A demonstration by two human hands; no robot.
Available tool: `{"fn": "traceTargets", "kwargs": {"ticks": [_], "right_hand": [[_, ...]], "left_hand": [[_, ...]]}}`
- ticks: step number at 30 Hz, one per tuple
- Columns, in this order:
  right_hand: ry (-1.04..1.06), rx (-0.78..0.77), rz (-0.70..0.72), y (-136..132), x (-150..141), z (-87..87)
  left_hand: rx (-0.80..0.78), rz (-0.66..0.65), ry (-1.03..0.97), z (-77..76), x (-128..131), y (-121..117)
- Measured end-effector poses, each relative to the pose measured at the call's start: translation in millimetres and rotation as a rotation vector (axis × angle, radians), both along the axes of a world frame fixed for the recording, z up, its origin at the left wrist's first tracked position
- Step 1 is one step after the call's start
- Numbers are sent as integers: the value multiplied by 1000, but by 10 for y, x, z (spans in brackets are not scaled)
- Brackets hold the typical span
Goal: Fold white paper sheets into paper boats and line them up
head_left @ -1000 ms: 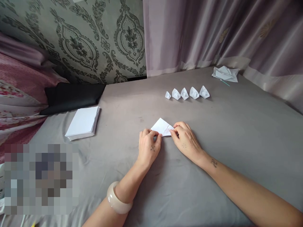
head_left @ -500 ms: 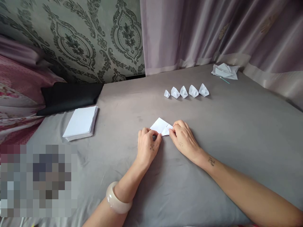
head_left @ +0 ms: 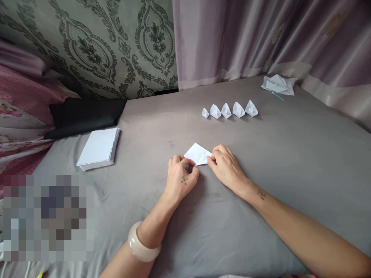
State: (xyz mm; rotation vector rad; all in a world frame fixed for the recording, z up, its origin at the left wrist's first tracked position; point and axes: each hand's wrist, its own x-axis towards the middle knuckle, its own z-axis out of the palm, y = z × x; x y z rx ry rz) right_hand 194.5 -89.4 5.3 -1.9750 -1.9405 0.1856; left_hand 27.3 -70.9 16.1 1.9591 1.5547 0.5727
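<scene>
A small white sheet of folded paper (head_left: 196, 151) lies on the grey cloth between my hands, one corner pointing away from me. At its left side, my left hand (head_left: 181, 175) curls its fingers over the edge, the thumb a little below the paper's near edge. My right hand (head_left: 226, 164) pinches the right corner between thumb and fingers. A crease or flap edge runs across the right part of the paper. The fingers hide both side corners. Beyond the hands stands a row of several small folded paper boats (head_left: 226, 111), the leftmost one smallest.
To the left lies a thick stack of white paper (head_left: 97, 148), with a black cloth-like item (head_left: 87, 116) behind it. More folded white paper (head_left: 278, 85) and a thin pale-green stick (head_left: 278, 96) lie at the far right, near the curtain (head_left: 232, 38).
My left thumb has moved down off the paper's near edge, and the left index finger now reaches along it. The right hand keeps its pinch; the view has shifted slightly.
</scene>
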Motion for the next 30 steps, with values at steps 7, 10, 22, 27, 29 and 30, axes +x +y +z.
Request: {"fn": "traceTargets", "kwargs": {"ticks": [7, 10, 22, 27, 29, 30], "right_hand": [[11, 16, 16, 0, 8, 8], [26, 2, 36, 7, 15, 26], [25, -9, 65, 12, 34, 18], [58, 8, 89, 20, 89, -4], [88, 23, 80, 25, 149, -10], [108, 28, 79, 21, 178, -6]], "left_hand": [[79, -9, 40, -104, 3, 16], [82, -34, 57, -111, -4, 11], [210, -168, 225, -101, 34, -4], [274, -343, 283, -72, 35, 1], [297, -388, 318, -67, 17, 3], [311, -406, 340, -67, 6, 3]]}}
